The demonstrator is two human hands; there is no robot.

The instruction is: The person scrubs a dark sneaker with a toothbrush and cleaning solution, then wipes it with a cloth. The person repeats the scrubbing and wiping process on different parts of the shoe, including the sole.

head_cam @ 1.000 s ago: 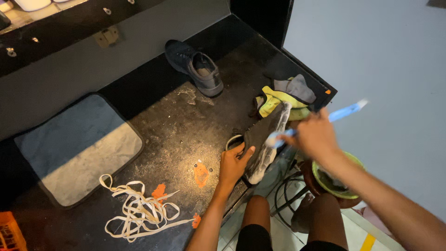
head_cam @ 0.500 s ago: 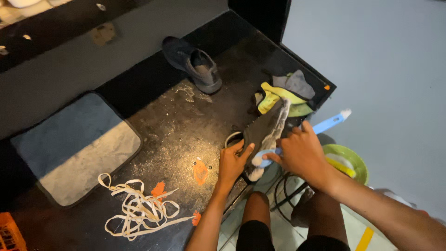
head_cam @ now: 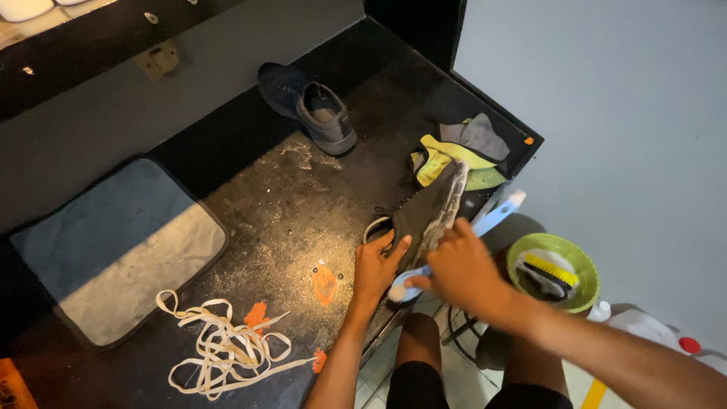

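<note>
Left hand point(head_cam: 376, 266) grips a dark shoe point(head_cam: 424, 216) while right hand point(head_cam: 462, 271) clutches a blue brush point(head_cam: 492, 220) against it.

Bare forearms (no sleeves); black shorts point(head_cam: 530, 394)

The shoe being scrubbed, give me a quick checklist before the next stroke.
1. Left hand steadies the shoe: ok.
2. Right hand grips the blue brush: ok.
3. Brush head against the sole: ok, near the heel.
4. Laces out, lying apart on the floor: ok.
5. Green bowl with the spare brush close to the right hand: ok.
6. Water or soap in the bowl: cannot tell.
</note>
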